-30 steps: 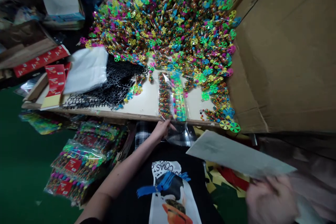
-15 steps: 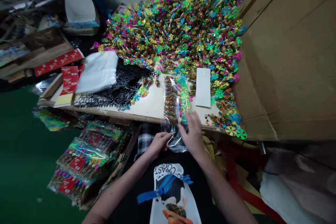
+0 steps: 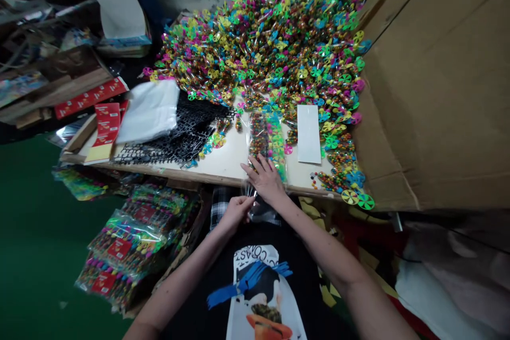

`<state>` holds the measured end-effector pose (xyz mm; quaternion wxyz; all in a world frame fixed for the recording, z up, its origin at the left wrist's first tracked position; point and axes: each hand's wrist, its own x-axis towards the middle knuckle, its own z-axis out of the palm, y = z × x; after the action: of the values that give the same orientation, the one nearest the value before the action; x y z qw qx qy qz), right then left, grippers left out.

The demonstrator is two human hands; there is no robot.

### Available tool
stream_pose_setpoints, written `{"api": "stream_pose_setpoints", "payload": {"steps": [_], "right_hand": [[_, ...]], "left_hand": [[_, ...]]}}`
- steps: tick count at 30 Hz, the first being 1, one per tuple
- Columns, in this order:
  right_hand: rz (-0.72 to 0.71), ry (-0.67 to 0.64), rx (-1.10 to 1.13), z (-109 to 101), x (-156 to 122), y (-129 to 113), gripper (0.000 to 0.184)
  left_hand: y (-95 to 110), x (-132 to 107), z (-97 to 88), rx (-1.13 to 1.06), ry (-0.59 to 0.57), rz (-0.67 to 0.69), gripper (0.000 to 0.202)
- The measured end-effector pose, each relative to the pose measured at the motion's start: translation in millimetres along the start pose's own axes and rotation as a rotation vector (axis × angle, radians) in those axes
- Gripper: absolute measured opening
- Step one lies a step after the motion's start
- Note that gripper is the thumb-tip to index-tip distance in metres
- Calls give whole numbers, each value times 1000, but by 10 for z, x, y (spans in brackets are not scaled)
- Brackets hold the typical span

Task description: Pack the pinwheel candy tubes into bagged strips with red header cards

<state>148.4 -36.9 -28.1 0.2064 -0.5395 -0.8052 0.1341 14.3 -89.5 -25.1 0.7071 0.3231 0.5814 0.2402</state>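
A clear plastic bag [image 3: 276, 138] lies at the table's front edge, filled with rows of small toys that have bead-filled tubes and coloured wheels. My left hand [image 3: 239, 208] pinches the bag's loose lower end, which hangs over the edge. My right hand [image 3: 266, 180] rests flat on the bag's lower part with its fingers spread, covering some of the toys. A white card [image 3: 308, 134] lies to the right of the bag. Behind the bag rises a big heap of the same toys [image 3: 271, 37].
Left on the table are a stack of clear bags [image 3: 149, 109], black plastic netting [image 3: 191, 127] and red header cards [image 3: 107, 125]. Packed bags with red labels [image 3: 119, 248] sit in a carton below left. A cardboard wall [image 3: 438, 90] bounds the right side.
My right hand has moved left and up from the bag's lower right side onto its middle, its fingers now spread flat. My left hand keeps its pinch, slightly higher.
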Motion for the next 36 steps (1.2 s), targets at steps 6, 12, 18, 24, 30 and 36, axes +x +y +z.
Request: {"api": "stream_pose_setpoints", "payload": {"steps": [6,12,18,24,30,36], "right_hand": [[-37,164,-237,-79,-406,179,42],[-14,521,-264,-236,-917,367,28],[36,577,-71,-336,-925,-136,19],[-43,323,146,-125,-809,-533,9],[-32,171,199,-4,-762,-635,5],[-6,82,181,6,-762,-719,2]], "left_hand": [[-122,-127,-123,-44,-15,-11,43],[-196,-297,-181,-43,-32,19,42],[-159,-468,-166,-25,-31,88,46],[-205,-501,-239,-85,73,101,39],[-216,-535,-295,-73,97,175,21],[-242,-555,-272,11,101,185,11]]}}
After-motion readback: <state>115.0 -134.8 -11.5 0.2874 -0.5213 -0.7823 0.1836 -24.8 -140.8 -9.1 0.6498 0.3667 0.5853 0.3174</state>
